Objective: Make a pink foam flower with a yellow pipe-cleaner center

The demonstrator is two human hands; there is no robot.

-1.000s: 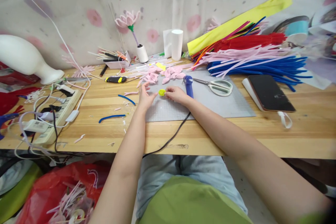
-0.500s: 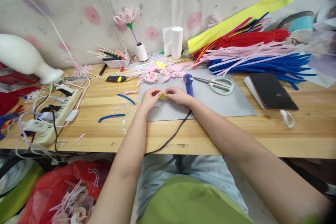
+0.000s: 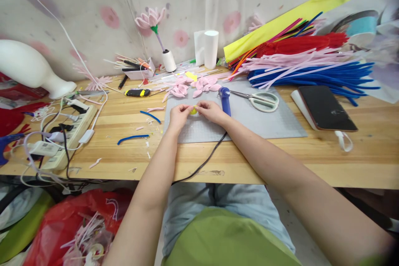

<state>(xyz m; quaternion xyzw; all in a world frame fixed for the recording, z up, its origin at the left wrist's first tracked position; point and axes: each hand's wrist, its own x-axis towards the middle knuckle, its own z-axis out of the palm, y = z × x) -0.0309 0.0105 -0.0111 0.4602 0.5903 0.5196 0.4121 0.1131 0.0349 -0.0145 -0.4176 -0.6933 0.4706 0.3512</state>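
Between my two hands is a small yellow piece [image 3: 193,111], too small and covered to name exactly. My left hand [image 3: 180,117] pinches it from the left, and my right hand [image 3: 210,112] pinches it from the right. Both hands are over the grey cutting mat [image 3: 264,126]. Just beyond the fingers lie pink pipe-cleaner petals [image 3: 204,86]. A blue glue gun [image 3: 224,100] rests beside my right hand, its black cord [image 3: 208,158] passing below my right wrist. Scissors with pale handles [image 3: 264,102] lie to its right.
Bundled pipe cleaners [image 3: 308,75] lie at the back right, behind a black phone [image 3: 326,108]. A yellow-black utility knife [image 3: 137,92] and blue pipe-cleaner pieces [image 3: 133,137] are on the left. Further left are a power strip [image 3: 73,137] with cables and a white foam head [image 3: 28,64]. A pink flower [image 3: 151,20] stands behind.
Both hands stay together over the mat with slight finger movement. More of the yellow piece shows below the fingertips, looking rounder. The view has shifted slightly.
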